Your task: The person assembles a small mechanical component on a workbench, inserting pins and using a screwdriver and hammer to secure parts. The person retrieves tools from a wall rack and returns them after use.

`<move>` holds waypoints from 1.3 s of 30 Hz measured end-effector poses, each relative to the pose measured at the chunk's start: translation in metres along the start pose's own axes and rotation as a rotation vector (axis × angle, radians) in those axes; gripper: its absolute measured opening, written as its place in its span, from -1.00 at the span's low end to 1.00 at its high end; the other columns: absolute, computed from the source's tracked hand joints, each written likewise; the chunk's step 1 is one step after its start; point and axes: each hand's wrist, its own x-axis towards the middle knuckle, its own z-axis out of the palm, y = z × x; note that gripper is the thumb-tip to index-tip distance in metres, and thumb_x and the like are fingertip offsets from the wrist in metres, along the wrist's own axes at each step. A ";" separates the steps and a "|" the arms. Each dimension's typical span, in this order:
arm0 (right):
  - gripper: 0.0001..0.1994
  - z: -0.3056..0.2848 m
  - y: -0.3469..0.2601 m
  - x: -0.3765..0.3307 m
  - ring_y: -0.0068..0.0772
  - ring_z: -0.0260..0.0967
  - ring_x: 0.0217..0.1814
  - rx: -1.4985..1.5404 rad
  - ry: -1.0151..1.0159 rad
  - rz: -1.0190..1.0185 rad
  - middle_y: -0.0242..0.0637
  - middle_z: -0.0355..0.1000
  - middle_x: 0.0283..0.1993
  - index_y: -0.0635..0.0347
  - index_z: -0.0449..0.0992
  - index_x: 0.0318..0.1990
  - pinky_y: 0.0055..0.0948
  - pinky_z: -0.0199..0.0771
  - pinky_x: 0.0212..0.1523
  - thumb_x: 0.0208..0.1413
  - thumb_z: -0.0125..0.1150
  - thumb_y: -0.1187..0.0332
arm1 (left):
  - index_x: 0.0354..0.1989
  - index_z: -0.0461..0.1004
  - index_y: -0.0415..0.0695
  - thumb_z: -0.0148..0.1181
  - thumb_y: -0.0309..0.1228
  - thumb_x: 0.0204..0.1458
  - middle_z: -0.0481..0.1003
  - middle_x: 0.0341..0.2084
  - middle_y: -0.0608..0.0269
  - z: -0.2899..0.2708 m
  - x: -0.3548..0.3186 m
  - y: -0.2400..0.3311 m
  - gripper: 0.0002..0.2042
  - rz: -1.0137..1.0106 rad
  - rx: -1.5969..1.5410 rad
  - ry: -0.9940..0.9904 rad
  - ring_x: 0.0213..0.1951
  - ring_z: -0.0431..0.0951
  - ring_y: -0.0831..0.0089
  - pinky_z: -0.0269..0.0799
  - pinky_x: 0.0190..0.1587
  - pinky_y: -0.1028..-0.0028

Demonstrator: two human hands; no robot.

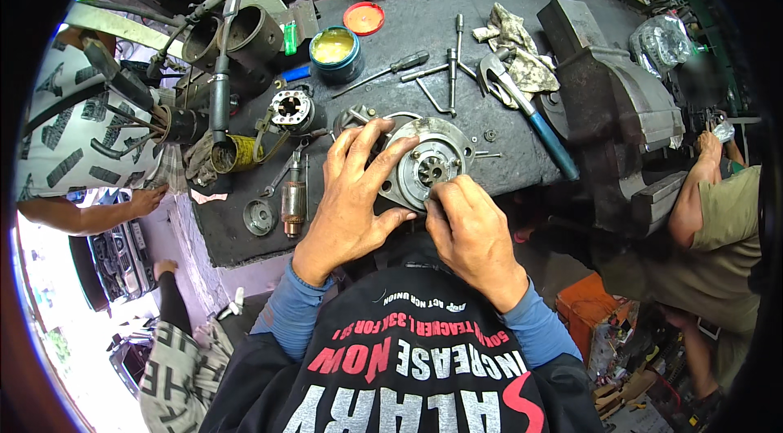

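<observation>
A round grey metal motor housing [436,152] with a small toothed gear [430,170] at its centre sits at the near edge of a dark workbench [424,33]. My left hand [351,196] grips its left side, fingers spread over the rim. My right hand [465,225] holds its lower right edge, fingertips pinched at the rim just below the gear. Whether a small part sits between those fingertips is hidden.
On the bench lie a blue-handled wrench [530,119], a screwdriver [383,72], a T-handle tool [451,66], a rag [514,41], a grease tin [336,48], its red lid [364,18], a copper-wound armature [294,198] and a large vise [612,107]. Other people stand at left [90,131] and right [718,221].
</observation>
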 end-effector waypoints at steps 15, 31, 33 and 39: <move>-0.79 -0.004 0.007 -0.009 -0.22 0.43 -0.18 -0.200 0.011 -0.055 -0.22 0.36 -0.22 0.17 0.45 -0.21 -0.26 0.46 -0.12 0.21 0.30 0.26 | 0.34 0.51 -0.04 0.63 0.00 -0.32 0.33 0.41 0.02 0.003 0.007 0.021 -0.09 -0.033 0.128 0.077 0.32 0.23 -0.07 0.13 0.42 0.04; -0.68 -0.024 0.038 -0.036 0.10 0.49 -0.06 0.114 0.216 0.115 -0.05 0.36 -0.09 0.23 0.44 -0.07 -0.03 0.55 -0.05 0.33 0.32 0.15 | 0.57 0.19 -0.15 0.52 0.41 -0.28 0.12 0.56 -0.19 -0.009 -0.001 0.028 0.27 -0.003 0.247 0.072 0.53 0.07 -0.22 -0.04 0.53 -0.14; -0.69 -0.031 0.044 -0.062 0.10 0.50 -0.06 0.054 0.300 0.225 -0.05 0.36 -0.10 0.22 0.47 -0.05 -0.04 0.57 -0.06 0.35 0.31 0.14 | 0.55 0.21 -0.23 0.49 0.36 -0.13 0.16 0.54 -0.15 -0.014 -0.004 0.031 0.18 0.076 0.201 0.187 0.53 0.10 -0.13 -0.05 0.54 -0.09; -0.59 0.011 0.039 -0.216 0.08 0.54 0.06 -0.017 0.387 0.822 -0.08 0.50 -0.01 0.23 0.62 0.10 -0.02 0.57 0.06 0.40 0.24 0.04 | 0.47 0.29 -0.33 0.49 0.01 0.08 0.33 0.36 -0.06 0.022 -0.004 0.072 -0.10 0.417 -0.440 0.130 0.45 0.28 0.03 0.08 0.51 0.10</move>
